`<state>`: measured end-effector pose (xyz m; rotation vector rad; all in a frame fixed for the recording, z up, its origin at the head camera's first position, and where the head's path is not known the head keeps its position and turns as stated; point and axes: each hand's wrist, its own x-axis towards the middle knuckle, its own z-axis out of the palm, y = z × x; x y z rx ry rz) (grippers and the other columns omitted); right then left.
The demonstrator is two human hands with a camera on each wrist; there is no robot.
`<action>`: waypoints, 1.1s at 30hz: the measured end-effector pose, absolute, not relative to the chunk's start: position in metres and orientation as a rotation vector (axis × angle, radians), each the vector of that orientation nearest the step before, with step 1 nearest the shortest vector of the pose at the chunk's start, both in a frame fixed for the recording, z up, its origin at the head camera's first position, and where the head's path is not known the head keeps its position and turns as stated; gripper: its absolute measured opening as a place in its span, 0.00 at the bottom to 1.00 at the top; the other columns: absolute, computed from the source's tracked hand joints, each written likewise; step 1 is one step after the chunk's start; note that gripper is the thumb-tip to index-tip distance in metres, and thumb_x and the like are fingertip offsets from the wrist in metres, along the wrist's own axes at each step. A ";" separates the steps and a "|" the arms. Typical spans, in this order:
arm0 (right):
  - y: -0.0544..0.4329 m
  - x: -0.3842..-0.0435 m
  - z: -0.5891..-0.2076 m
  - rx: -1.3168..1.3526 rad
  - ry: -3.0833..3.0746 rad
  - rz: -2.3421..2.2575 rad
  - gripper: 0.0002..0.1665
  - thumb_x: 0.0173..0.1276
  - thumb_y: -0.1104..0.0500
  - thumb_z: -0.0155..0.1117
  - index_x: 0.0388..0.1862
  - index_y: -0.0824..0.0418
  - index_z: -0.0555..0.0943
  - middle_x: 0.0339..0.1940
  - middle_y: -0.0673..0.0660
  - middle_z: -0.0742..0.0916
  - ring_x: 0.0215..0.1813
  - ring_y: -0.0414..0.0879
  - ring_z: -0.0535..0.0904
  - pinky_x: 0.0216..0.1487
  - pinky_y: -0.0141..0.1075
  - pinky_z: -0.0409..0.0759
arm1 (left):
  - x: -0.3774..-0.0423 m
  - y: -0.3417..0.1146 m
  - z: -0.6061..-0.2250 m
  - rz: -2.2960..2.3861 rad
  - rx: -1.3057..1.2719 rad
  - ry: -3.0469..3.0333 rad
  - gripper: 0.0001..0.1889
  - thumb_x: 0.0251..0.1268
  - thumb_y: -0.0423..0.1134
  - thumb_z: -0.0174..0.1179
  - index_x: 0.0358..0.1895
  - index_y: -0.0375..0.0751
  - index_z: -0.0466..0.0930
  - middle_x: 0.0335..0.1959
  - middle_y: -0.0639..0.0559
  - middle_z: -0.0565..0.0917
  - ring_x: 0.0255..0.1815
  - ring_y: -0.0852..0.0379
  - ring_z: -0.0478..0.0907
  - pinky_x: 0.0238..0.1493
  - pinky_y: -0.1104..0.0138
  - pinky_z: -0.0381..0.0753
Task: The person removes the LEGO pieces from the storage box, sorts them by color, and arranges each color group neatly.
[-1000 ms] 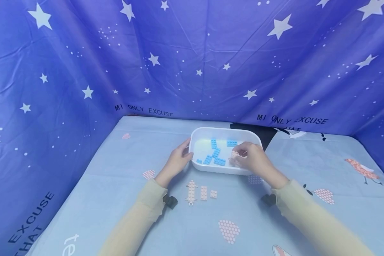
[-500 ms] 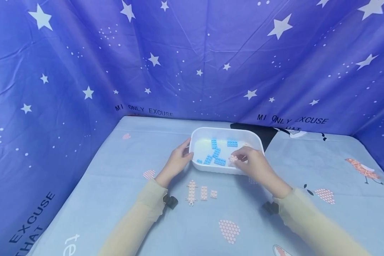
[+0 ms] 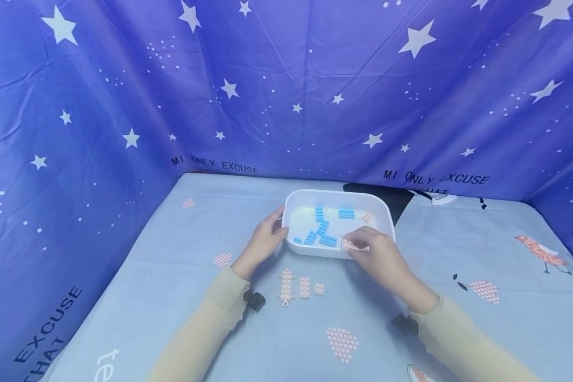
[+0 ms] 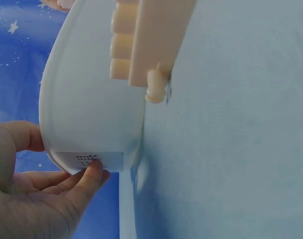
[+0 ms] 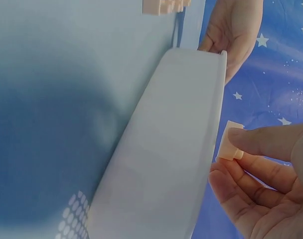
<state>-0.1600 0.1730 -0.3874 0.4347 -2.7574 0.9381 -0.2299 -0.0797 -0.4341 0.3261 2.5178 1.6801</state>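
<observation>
A white plastic box [image 3: 315, 251] stands on the table. My left hand [image 3: 263, 240] grips its left end; in the left wrist view the fingers [image 4: 94, 172] lie against the labelled end wall, and the thumb meets the rim. My right hand [image 3: 377, 254] is over the near right part of the box. It pinches a pale pink toy brick [image 5: 228, 142] between thumb and fingers, just above the rim. Several blue bricks [image 3: 322, 228] lie inside, and a small pale pink brick [image 3: 366, 217] is at the back right.
In front of the box, a long pale pink piece with side pegs [image 3: 285, 287], a pink brick [image 3: 304, 288] and a smaller one [image 3: 319, 289] lie in a row on the light blue cloth [image 3: 210, 329]. A starry blue curtain [image 3: 277, 69] hangs behind and beside the table.
My right hand has drawn back toward the near right rim with the pink brick, uncovering the small pink brick at the back right. The left hand and the box have not moved.
</observation>
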 end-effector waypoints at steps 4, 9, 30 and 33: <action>0.170 -0.154 -0.389 0.441 -2.740 0.925 0.12 0.56 0.71 0.68 0.41 0.67 0.85 0.42 0.61 0.88 0.42 0.55 0.85 0.47 0.46 0.87 | -0.229 -0.080 -0.434 1.674 0.317 2.517 0.33 0.69 0.32 0.53 0.76 0.41 0.53 0.75 0.41 0.61 0.68 0.43 0.70 0.66 0.59 0.75; 0.167 -0.146 -0.390 0.445 -2.738 0.926 0.12 0.56 0.70 0.69 0.41 0.65 0.86 0.41 0.60 0.88 0.41 0.54 0.86 0.46 0.46 0.87 | -0.229 -0.081 -0.435 1.679 0.319 2.512 0.33 0.69 0.33 0.53 0.76 0.40 0.53 0.75 0.40 0.61 0.67 0.42 0.71 0.66 0.59 0.76; 0.155 -0.127 -0.416 0.487 -2.825 0.986 0.14 0.52 0.69 0.73 0.40 0.61 0.86 0.39 0.54 0.88 0.42 0.48 0.85 0.47 0.43 0.86 | -0.232 -0.080 -0.436 1.672 0.310 2.511 0.33 0.70 0.32 0.52 0.76 0.40 0.53 0.76 0.42 0.59 0.70 0.44 0.68 0.67 0.60 0.74; 0.155 -0.126 -0.420 0.496 -2.850 0.975 0.14 0.52 0.68 0.74 0.39 0.60 0.86 0.36 0.52 0.88 0.40 0.45 0.83 0.45 0.41 0.86 | -0.232 -0.080 -0.437 1.675 0.309 2.510 0.33 0.70 0.32 0.52 0.76 0.40 0.53 0.76 0.42 0.59 0.70 0.44 0.68 0.67 0.60 0.74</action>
